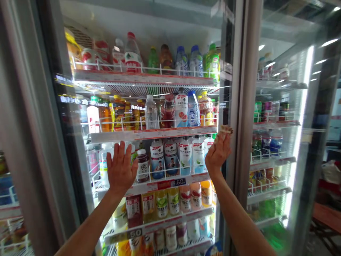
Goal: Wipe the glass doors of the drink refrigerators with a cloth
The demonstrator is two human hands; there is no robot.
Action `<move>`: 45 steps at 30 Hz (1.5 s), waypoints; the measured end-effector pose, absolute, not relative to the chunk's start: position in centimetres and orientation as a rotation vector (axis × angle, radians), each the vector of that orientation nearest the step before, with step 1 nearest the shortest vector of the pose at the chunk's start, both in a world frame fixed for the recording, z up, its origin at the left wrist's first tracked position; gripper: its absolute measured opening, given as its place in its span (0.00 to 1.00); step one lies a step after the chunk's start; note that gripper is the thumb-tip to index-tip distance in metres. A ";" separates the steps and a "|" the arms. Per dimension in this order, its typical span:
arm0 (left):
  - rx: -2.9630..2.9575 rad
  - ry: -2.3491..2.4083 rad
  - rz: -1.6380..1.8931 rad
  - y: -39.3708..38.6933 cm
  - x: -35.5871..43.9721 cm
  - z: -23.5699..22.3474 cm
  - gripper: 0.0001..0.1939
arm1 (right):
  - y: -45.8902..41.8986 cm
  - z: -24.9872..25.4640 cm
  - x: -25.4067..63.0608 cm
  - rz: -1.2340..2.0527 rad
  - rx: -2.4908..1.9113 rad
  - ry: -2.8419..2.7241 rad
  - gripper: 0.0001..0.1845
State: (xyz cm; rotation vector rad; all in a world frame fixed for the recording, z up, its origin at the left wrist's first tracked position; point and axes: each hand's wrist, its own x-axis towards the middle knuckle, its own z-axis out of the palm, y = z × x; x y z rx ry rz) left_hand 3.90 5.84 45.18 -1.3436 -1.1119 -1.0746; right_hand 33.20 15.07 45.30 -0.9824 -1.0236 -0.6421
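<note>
My left hand [121,169] is raised with its fingers stretched out, at the glass door [170,21] of a drinks fridge; whether the palm touches the glass I cannot tell. Higher up on the right, my right hand [218,151] is closed on a small crumpled cloth [226,130], whitish with brown patches, near the door's right edge. Behind the glass, a dark bottle with a white cap [142,165] appears beside my left hand. A row of white-and-blue bottles [185,154] fills the shelf between my two hands.
A metal door frame [245,106] runs upright just right of my right hand. Beyond it stands another glass door with stocked shelves [274,124]. More bottles line the top shelf [144,76]. A brownish folding seat [326,217] is at the far right.
</note>
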 end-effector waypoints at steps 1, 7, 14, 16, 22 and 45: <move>-1.342 -1.111 -1.073 5.9 3.9 45.2 0.35 | 14.7 45.1 32.5 -0.654 -0.954 -1.081 0.28; -1.351 -1.104 -1.068 5.8 3.6 44.7 0.35 | 12.9 42.9 30.1 -0.827 -0.726 -1.555 0.30; -1.347 -1.113 -1.064 5.8 3.7 44.7 0.35 | 12.8 43.1 29.3 -0.670 -0.878 -1.349 0.31; -1.352 -1.114 -1.069 5.6 3.8 44.3 0.35 | 11.8 42.0 27.6 -0.796 -0.695 -1.650 0.32; -1.396 -1.129 -1.047 5.0 3.8 41.3 0.34 | 13.1 41.5 30.4 -0.685 -0.896 -1.240 0.31; -1.465 -1.143 -0.956 3.4 2.5 36.1 0.35 | 11.1 37.0 28.7 -0.718 -0.877 -1.417 0.30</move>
